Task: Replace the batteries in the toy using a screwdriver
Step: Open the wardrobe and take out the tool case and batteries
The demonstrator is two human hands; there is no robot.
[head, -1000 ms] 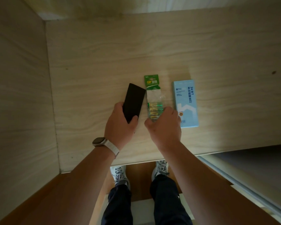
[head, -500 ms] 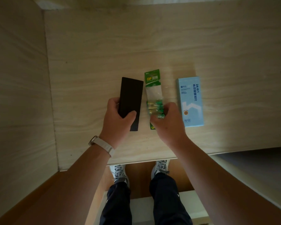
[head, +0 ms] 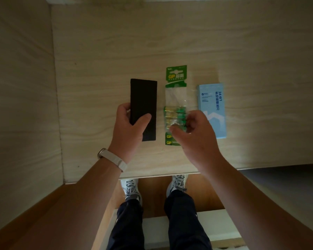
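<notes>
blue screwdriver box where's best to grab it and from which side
Across its narrow width, thumb and fingers on the long edges, probably from above and the right: the blue box lies flat, long axis pointing away, and the battery pack crowds its left.

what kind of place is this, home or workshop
Probably a home or office nook, not a workshop: a pale wood-grain desk against a matching side panel, a wooden floor below, and small household items like the battery pack.

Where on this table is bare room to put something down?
Bare: the table beyond all three items, left of the black slab up to the wall, and right of the blue box. Crowded: the narrow gaps beside the battery pack.
</notes>
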